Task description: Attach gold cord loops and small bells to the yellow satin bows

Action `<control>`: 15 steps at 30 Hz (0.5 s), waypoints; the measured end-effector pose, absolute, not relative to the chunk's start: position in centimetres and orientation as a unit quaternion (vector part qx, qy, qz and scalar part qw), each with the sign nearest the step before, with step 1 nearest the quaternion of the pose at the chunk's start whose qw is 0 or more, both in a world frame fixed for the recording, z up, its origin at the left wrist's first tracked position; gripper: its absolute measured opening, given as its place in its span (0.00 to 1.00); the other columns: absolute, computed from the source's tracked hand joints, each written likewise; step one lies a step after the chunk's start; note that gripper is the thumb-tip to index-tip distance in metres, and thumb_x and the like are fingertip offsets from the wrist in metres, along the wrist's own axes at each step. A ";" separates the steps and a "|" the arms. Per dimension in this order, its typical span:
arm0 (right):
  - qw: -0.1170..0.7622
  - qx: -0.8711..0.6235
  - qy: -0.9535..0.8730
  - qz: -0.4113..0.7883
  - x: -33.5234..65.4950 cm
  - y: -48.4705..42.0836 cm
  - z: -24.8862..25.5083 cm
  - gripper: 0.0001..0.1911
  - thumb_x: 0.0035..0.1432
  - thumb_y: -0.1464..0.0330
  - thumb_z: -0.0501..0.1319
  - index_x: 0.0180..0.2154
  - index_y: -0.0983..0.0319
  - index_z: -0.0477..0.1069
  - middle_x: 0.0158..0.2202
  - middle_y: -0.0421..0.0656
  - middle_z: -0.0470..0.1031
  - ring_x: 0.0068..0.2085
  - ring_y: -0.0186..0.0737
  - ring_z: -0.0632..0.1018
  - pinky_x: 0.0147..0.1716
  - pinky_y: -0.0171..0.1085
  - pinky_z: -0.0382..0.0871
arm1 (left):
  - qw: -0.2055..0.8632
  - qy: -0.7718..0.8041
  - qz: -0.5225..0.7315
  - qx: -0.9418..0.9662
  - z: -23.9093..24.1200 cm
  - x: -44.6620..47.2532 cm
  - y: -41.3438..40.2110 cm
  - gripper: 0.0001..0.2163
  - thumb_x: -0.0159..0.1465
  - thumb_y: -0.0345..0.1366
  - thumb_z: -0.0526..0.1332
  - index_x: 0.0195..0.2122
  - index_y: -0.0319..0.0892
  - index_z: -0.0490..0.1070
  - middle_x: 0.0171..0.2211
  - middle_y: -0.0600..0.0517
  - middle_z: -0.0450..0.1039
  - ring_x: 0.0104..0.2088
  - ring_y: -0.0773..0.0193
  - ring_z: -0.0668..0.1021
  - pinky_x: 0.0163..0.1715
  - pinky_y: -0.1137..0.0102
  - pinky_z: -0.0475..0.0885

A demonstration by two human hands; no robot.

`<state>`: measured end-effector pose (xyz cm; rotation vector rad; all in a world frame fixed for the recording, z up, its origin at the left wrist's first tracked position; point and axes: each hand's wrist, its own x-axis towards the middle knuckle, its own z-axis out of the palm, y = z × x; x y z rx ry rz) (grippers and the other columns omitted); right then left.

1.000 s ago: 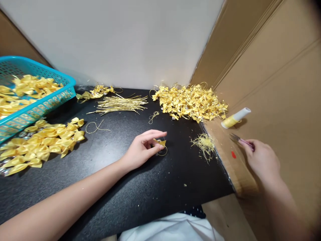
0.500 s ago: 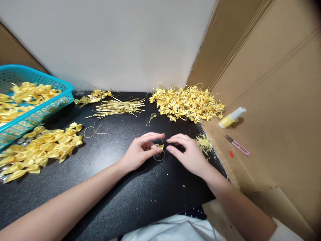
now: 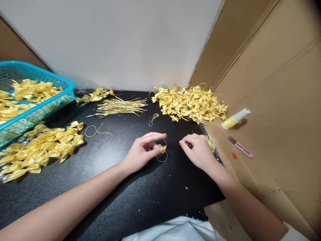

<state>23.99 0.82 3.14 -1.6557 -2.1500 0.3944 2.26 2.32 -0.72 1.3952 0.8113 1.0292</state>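
My left hand (image 3: 141, 151) rests on the black table (image 3: 112, 187) and pinches a small yellow ribbon bow (image 3: 162, 148) with a gold cord loop (image 3: 162, 158) under it. My right hand (image 3: 198, 151) lies just right of the bow, fingers curled together in a pinch; what they hold, if anything, is too small to make out. Right behind that hand lies a small heap of yellow thread scraps (image 3: 209, 141).
A big pile of finished bows (image 3: 192, 104) lies at the back right. Gold cord pieces (image 3: 119, 106) lie at the back middle, plain ribbon bows (image 3: 42, 147) at the left. A teal basket (image 3: 37, 112) holds more bows. Pink snips (image 3: 240, 146) and a yellow thread spool (image 3: 234, 118) lie on cardboard.
My right hand put the pink snips down on the cardboard, came to the bow, then drew slightly right with fingers curled. The left hand stayed on the bow.
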 end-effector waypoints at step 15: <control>0.248 -0.506 -0.814 0.138 20.7 1.0 3.5 0.08 0.55 0.73 0.59 0.24 0.61 0.72 0.24 0.37 0.74 0.30 0.34 0.72 0.37 0.39 0.54 | 0.594 0.314 0.436 0.598 -1.2 2.1 2.4 0.15 0.59 0.32 0.67 0.48 0.49 0.78 0.47 0.50 0.71 0.29 0.75 0.77 0.33 0.76 0.74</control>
